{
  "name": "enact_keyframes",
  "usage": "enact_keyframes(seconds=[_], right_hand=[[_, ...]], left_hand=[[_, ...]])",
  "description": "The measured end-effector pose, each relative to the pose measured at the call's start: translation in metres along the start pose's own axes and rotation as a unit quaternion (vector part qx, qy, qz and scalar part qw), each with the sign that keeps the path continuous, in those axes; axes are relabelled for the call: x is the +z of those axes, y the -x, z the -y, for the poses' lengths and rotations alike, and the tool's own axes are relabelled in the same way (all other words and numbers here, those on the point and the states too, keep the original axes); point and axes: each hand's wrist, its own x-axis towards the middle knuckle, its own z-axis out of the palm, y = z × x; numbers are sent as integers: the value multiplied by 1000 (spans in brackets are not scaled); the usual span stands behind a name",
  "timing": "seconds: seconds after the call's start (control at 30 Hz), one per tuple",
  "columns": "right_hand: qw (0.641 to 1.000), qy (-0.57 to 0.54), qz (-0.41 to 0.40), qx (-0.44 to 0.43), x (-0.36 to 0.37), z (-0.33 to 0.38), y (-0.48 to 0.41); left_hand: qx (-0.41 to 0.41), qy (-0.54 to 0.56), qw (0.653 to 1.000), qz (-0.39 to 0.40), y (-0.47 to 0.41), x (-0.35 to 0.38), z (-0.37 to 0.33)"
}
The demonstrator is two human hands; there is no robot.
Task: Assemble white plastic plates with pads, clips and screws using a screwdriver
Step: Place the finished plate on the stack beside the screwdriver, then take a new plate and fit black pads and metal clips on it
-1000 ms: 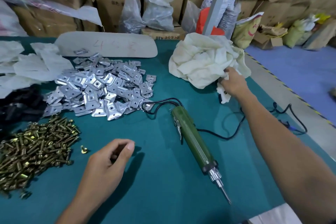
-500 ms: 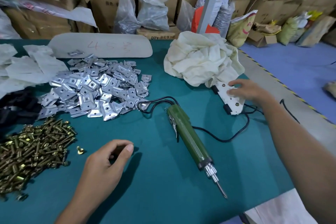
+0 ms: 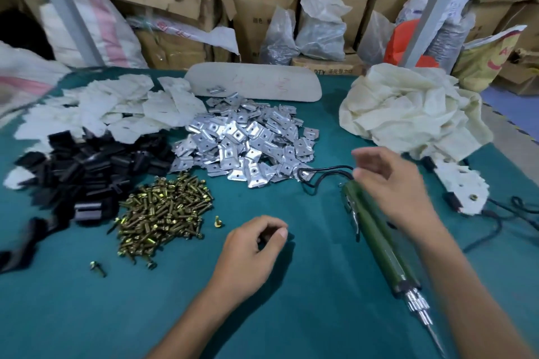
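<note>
Loosely, the right hand (image 3: pixel 388 183) hovers over the cable end of the green screwdriver (image 3: pixel 376 239) — its fingers are bent and slightly apart, too blurred to show any contact. Left of the screwdriver, the left hand (image 3: pixel 250 248) rests on the teal table (image 3: pixel 306 315), fingers curled, thumb tip beside forefinger; whether it pinches anything cannot be told. Right of the screwdriver lies a white plate (image 3: pixel 460 186) — further left sit screws (image 3: pixel 163 213) and metal clips (image 3: pixel 248 140).

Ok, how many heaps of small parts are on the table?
4: white pads back left, black parts left, silver clips centre, brass screws nearest. The cloth may hide more.
</note>
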Motion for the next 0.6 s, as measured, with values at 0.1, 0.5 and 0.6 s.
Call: enact_keyframes(seconds=[0.1,0.5,0.6], right_hand=[[992,-108,52,46,70,-3,37],[998,-12,56,16,58,-43,33],[999,26,46,11,44,-46,31]], left_hand=[[-10,30,999,-16,-1,-7,-3],[3,-123,978,-169,-86,-130,-5],[-8,-247,949,-195,-124,-165,11]])
